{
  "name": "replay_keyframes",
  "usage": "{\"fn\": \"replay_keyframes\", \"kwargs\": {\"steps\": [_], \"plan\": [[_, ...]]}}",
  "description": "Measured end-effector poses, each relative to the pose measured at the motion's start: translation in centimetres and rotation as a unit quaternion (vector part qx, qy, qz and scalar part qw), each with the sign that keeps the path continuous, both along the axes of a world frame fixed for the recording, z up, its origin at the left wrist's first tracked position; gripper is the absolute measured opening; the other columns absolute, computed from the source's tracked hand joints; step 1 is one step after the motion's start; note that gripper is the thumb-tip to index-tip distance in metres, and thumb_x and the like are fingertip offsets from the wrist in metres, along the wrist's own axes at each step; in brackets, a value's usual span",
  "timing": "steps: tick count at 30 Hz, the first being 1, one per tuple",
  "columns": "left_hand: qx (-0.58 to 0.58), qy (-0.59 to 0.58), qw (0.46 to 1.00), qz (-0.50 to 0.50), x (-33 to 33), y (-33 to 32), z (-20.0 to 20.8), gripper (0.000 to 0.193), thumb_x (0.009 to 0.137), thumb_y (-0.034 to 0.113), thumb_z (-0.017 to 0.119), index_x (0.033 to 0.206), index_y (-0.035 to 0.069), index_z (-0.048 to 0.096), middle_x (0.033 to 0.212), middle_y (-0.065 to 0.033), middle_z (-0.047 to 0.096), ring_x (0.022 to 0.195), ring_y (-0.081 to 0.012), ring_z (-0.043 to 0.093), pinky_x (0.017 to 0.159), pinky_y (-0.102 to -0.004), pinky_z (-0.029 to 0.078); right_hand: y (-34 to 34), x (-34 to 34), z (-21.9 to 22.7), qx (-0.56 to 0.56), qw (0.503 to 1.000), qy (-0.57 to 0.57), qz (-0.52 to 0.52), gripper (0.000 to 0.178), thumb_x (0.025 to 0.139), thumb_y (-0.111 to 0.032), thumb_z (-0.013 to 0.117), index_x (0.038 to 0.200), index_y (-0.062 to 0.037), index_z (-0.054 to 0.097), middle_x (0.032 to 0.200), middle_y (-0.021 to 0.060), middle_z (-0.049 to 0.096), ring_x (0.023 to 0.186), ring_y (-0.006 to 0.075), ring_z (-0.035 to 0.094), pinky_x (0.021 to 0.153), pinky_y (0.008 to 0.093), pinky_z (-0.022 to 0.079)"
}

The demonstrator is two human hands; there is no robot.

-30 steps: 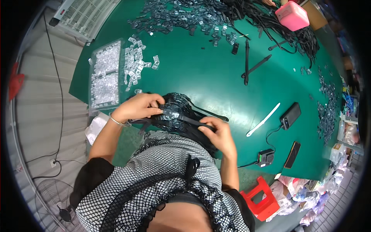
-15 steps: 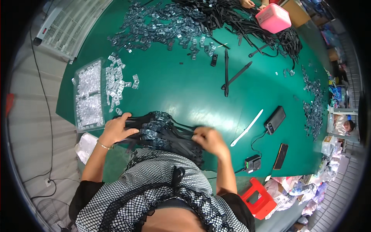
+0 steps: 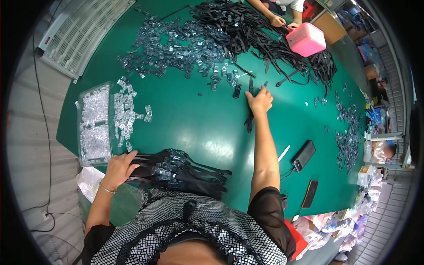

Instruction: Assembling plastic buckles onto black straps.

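A bundle of black straps with clear bluish plastic buckles lies along the near edge of the table, against my body. My left hand is closed around the bundle's left end, thumb toward the buckles. Farther out, near the middle of the table, my right hand is closed over two loose black straps. Their ends stick out beyond the fingers, and my hand hides their middle parts. A small black buckle lies just left of this hand.
Left stands a clear tray of transparent buckles. Bluish buckles and black straps are heaped at the back, with a pink container and a co-worker's hands. A power bank and phone lie right.
My right hand has left the bundle and reached forward to the two loose straps, drawing one toward the other. My left hand stays at the bundle's left end. The view has shifted slightly.
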State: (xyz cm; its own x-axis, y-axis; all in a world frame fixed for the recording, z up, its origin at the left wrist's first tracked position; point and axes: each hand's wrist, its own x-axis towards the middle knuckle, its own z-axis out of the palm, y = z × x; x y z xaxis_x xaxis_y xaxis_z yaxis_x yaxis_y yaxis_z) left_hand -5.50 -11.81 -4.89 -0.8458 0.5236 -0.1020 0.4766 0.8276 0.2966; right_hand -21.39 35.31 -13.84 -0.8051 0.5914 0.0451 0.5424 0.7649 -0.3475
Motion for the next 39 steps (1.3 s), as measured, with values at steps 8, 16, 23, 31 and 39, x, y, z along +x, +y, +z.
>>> {"fn": "replay_keyframes", "kwargs": {"steps": [8,16,23,31,39], "plan": [[-0.087,-0.115,0.987,0.077,-0.4,0.2,0.4,0.05,0.075,0.03,0.064,0.116,0.008,0.047,0.083,-0.0153,0.059,0.075,-0.0341,0.058,0.065,-0.0411,0.046,-0.2,-2.0,-1.1,-0.08,0.995,0.051,0.023,0.027,0.072,-0.011,0.055,0.096,0.0009,0.056,0.091,0.0203,0.059,0.084,0.0351,0.058,0.078,0.0421,0.045],[-0.162,-0.135,0.972,0.101,0.2,0.0,0.0,0.059,0.07,0.03,0.067,0.121,0.012,0.042,0.083,-0.0149,0.059,0.073,-0.034,0.059,0.064,-0.0413,0.047,-3.3,-1.4,0.1,-0.331,0.926,0.167,0.074,0.024,0.076,-0.018,0.054,0.089,0.0017,0.057,0.068,0.0166,0.061,0.067,0.0279,0.062,0.063,0.0385,0.048],[-0.117,-0.083,0.983,0.118,-0.6,1.0,0.9,0.055,0.071,0.029,0.066,0.118,0.01,0.045,0.083,-0.0161,0.058,0.074,-0.0347,0.058,0.063,-0.0423,0.046,-10.9,-3.8,1.0,-0.099,0.99,-0.024,0.095,0.037,0.069,-0.034,0.067,0.091,-0.0055,0.062,0.088,0.0176,0.063,0.084,0.0331,0.061,0.075,0.0416,0.048],[0.094,-0.064,0.986,0.118,-0.8,5.3,0.8,0.028,0.076,0.011,0.062,0.102,0.0,0.056,0.068,-0.0109,0.055,0.057,-0.0225,0.054,0.055,-0.0319,0.043,-8.9,0.1,1.5,-0.194,0.979,0.025,0.062,0.019,0.062,-0.017,0.06,0.073,-0.0016,0.066,0.078,0.0202,0.062,0.076,0.0345,0.062,0.067,0.0423,0.05],[0.557,-0.371,0.716,0.197,0.1,17.9,-0.2,0.033,0.091,0.024,0.048,0.115,0.002,0.046,0.091,-0.003,0.054,0.071,-0.0074,0.051,0.054,-0.0193,0.04,-11.8,15.7,4.4,-0.392,0.831,0.318,0.233,0.02,0.066,-0.011,0.064,0.078,0.0016,0.056,0.062,0.0112,0.058,0.055,0.0168,0.054,0.05,0.032,0.043]]}}
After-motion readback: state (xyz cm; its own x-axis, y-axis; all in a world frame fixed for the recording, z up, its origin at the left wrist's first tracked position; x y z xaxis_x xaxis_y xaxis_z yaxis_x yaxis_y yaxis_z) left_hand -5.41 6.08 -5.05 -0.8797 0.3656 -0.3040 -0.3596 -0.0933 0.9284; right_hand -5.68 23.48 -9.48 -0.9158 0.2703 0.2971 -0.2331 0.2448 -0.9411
